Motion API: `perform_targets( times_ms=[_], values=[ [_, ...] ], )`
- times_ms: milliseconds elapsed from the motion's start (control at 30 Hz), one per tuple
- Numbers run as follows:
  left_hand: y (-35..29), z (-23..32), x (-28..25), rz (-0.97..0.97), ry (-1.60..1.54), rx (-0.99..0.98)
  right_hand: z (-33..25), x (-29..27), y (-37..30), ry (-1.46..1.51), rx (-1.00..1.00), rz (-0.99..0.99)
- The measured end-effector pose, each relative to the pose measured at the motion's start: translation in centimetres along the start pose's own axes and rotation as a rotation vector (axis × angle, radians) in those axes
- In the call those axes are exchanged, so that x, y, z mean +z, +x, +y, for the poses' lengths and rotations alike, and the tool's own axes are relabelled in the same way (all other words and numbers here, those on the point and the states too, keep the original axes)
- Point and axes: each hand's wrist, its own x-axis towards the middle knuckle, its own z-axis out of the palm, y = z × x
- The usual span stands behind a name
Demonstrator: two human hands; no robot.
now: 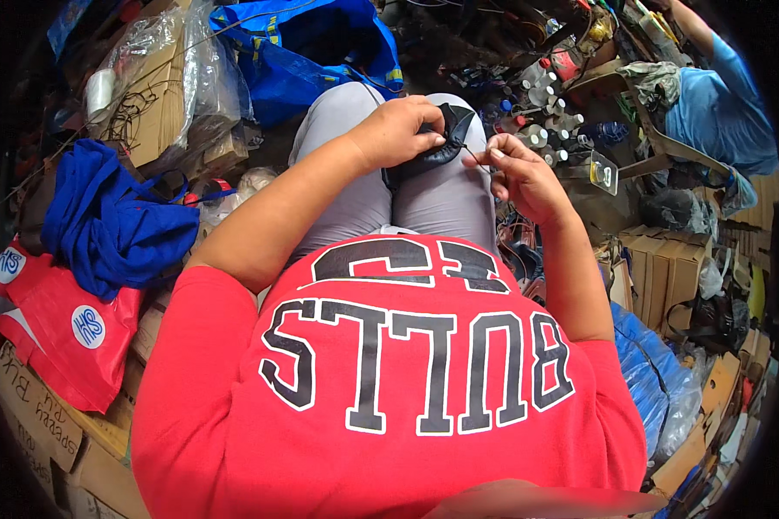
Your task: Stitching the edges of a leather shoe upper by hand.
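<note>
My left hand (400, 130) grips a small black leather piece (446, 138) over my knees, which are in grey trousers (424, 203). My right hand (519, 173) is just to the right of it, with thumb and fingers pinched on a thin dark thread or needle (476, 158) that runs to the leather piece. Both forearms come in from below, past my red shirt (389, 389) with large black lettering.
A blue bag (312, 52) lies beyond my knees. A blue cloth (112, 216) and a red bag (61, 320) rest on cardboard boxes (35, 415) at left. Small bottles (545, 130) stand right of my hands. Another person in blue (718, 104) sits far right.
</note>
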Motion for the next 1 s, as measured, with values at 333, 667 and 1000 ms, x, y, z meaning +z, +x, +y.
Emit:
perform_targets(
  times_ms=[333,667,1000],
  values=[
    [-1.3,-1.8,-3.7,-0.079,-0.12,-0.215,0.3,-2.9,0.6,-0.465,-0.216,0.253],
    [3.9,0.4,-2.2,-0.214,0.148,0.029,-2.4,0.0,3.5,-1.008,-0.491,0.206],
    [4.9,-0.3,-2.1,-0.382,-0.075,-0.178,-1.5,-0.4,3.8,-1.012,-0.421,0.109]
  ],
)
